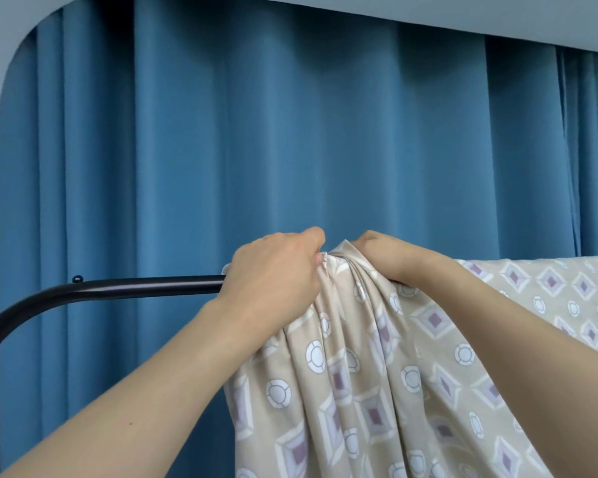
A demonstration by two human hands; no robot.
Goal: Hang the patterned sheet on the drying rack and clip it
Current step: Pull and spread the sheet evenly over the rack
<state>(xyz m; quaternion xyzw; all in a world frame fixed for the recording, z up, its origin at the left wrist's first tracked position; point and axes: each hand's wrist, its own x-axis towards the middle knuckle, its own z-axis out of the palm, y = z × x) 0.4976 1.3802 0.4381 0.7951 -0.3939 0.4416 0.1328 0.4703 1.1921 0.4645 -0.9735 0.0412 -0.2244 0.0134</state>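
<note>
sheet [377, 374] bunched on black rack bar [135, 288], both hands' fingers gripping it; blue curtain [290, 132] behind.

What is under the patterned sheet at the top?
The black rack bar runs under the patterned sheet past the left hand; further right it is covered, also beneath the right hand.

- The person's two forearms are bare; no sleeve covers them as far as they show.
- The left hand [277, 267] has no ring, watch or glove.
- The right hand [387, 258] is also bare, with nothing worn at the wrist.
</note>
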